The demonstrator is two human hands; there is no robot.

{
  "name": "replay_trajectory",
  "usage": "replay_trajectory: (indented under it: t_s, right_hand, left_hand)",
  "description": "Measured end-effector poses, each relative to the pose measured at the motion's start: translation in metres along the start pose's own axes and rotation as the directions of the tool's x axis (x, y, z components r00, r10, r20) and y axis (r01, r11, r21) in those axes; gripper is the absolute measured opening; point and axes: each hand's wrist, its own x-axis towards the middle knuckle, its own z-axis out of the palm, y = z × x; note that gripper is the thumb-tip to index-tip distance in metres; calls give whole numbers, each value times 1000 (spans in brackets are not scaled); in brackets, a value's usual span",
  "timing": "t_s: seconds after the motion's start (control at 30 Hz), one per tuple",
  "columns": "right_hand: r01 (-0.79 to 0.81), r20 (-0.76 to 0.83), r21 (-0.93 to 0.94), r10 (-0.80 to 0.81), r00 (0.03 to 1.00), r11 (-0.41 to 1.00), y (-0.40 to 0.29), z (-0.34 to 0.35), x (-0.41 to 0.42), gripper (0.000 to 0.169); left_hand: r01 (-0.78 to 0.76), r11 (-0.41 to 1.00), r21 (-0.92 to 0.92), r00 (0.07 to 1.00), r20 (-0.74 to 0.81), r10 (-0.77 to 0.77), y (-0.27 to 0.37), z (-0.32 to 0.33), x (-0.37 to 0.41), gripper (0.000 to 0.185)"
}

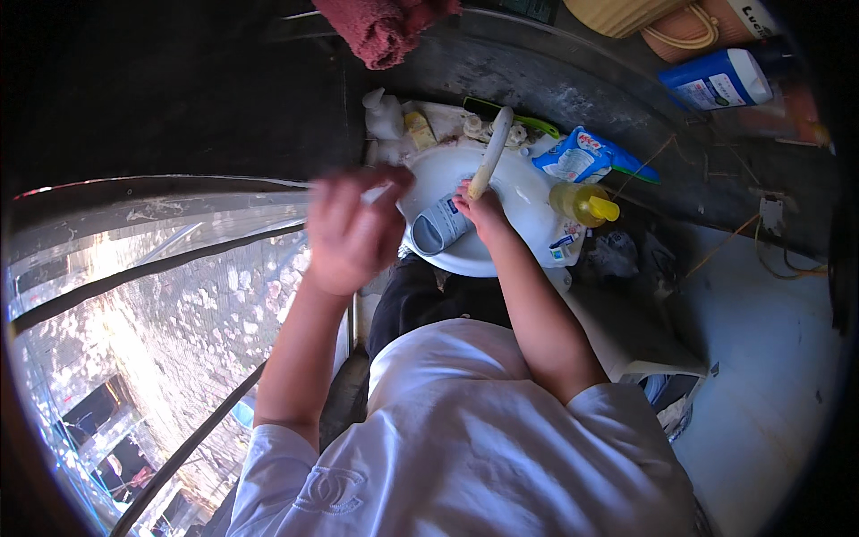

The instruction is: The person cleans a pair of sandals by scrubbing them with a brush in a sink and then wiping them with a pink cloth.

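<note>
My left hand (356,225) is raised left of the white washbasin (530,231) and blurred. Its fingers are curled, and I cannot tell whether anything is between them. Inside the basin, under the spout of the pale faucet (493,151), is my right hand (480,207). Its fingertips meet the far end of a grey plastic bottle (439,227) with a round cap. That bottle lies tilted in the bowl, cap end towards me, and bears writing. Whether the right hand grips it or only touches it is unclear.
Behind the basin are a white pump bottle (382,114), a yellow packet (420,130) and a green-handled brush (537,125). A blue packet (577,154) and a yellow bottle (582,205) stand right. Above hangs a red towel (386,33). A mesh-covered window (201,322) borders the left.
</note>
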Motion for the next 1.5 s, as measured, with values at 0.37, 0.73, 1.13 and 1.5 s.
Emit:
replay_trajectory:
  t_s: [0.37,0.73,1.13,1.5]
  right_hand:
    - [-61,-40,-276,52,998,959,-19,-12,-23,36]
    - [111,-25,-368,-129,991,923,0,-37,-59,30]
    - [-494,443,118,400,803,861,-11,-27,-104,78]
    - [-205,266,226,142,953,952,-22,-52,-88,39]
  left_hand:
    - [70,991,111,995,-81,-61,-16,-23,170,49]
    - [416,799,-433,614,-514,-599,4,-71,46,44]
    - [732,607,-311,677,435,-593,72,61,-137,40]
    - [881,335,-333,472,598,-647,73,164,-158,80]
